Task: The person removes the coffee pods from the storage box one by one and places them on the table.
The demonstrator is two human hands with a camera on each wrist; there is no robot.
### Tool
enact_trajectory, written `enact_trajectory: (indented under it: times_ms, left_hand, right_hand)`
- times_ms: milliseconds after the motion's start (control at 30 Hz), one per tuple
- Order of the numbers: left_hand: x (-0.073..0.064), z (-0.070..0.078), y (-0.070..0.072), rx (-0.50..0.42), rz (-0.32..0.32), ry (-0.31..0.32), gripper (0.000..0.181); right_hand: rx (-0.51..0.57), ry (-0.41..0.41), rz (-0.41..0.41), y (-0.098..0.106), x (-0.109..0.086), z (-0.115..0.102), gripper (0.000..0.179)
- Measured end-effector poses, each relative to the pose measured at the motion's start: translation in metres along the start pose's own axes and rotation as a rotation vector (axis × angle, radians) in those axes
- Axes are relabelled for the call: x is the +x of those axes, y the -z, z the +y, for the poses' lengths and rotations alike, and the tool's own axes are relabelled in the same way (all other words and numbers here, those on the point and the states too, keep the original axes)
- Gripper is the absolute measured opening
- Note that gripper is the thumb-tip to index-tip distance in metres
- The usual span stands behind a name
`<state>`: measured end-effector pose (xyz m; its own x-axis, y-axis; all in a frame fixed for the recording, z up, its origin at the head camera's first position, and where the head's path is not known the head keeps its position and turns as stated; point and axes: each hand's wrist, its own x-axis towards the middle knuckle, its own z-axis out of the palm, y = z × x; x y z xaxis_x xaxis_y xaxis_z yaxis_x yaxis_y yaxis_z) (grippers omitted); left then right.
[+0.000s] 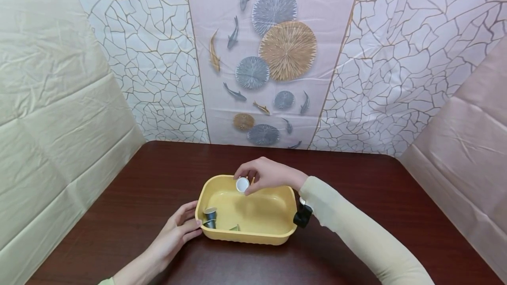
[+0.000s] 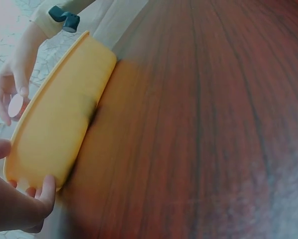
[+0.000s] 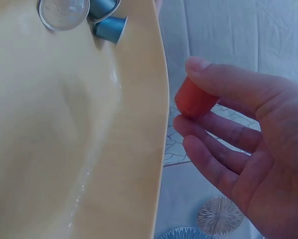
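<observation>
Between the thumb and fingers of my right hand (image 1: pixel 271 173) is an orange-red coffee capsule (image 3: pixel 195 98). Its white lid faces my head camera, and it is held over the far rim of a yellow plastic basin (image 1: pixel 253 235). At the basin's left end, my left hand (image 1: pixel 177 228) grips the wall, fingers and thumb spread along the outside and rim. Inside, blue coffee capsules (image 3: pixel 110 30) lie in the near left corner. A greenish capsule (image 1: pixel 235 228) shows partly behind the near wall. The right wrist view also has a capsule with a clear, silvery round face (image 3: pixel 64 11).
The basin stands on a dark reddish-brown wooden table (image 1: pixel 158 179). Behind the table hangs a patterned cloth (image 1: pixel 261 100), with pale cloth walls (image 1: pixel 51 122) at the sides. A black device (image 1: pixel 303 216) is strapped at my right wrist, close to the basin's right end.
</observation>
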<state>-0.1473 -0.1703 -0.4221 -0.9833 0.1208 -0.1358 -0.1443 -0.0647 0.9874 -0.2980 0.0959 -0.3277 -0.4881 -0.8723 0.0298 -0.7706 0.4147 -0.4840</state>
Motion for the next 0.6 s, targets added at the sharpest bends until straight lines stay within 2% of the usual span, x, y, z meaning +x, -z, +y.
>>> enact_trajectory:
  times_ms: [267, 600]
  left_hand:
    - [-0.002, 0.001, -0.001, 0.006, 0.012, 0.003, 0.063]
    - [-0.002, 0.003, 0.0, 0.01, 0.003, 0.024, 0.064]
  right_hand:
    - [0.041, -0.053, 0.08, -0.004, -0.02, 0.003, 0.037]
    - [0.171, -0.142, 0.255, -0.005, -0.049, 0.003, 0.033]
